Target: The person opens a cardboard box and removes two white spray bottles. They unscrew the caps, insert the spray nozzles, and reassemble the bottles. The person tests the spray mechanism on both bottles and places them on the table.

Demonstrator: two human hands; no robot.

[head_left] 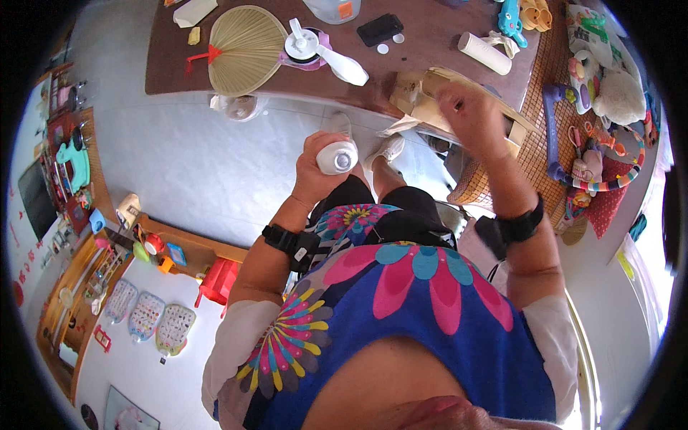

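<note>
My left hand (pixel 312 175) is closed around a white bottle-like thing (pixel 335 159) with a round silvery end facing up. I hold it in front of my body, above the floor and apart from the table. Off to the right, my right hand (pixel 479 120) is raised over an open cardboard box (pixel 407 93) at the table's near edge. Its fingers look curled and are smeared by motion. A small dark spot shows in the curl, but what they hold, if anything, I cannot make out. The hand hides part of the box.
On the dark brown table (pixel 175 68) lie a palm-leaf fan (pixel 247 54), a white lidded thing (pixel 302 44), a black phone (pixel 380 30) and a white roll (pixel 485 54). Toys, including a white plush (pixel 620 97), crowd the right. A red stool (pixel 217 282) stands at the left.
</note>
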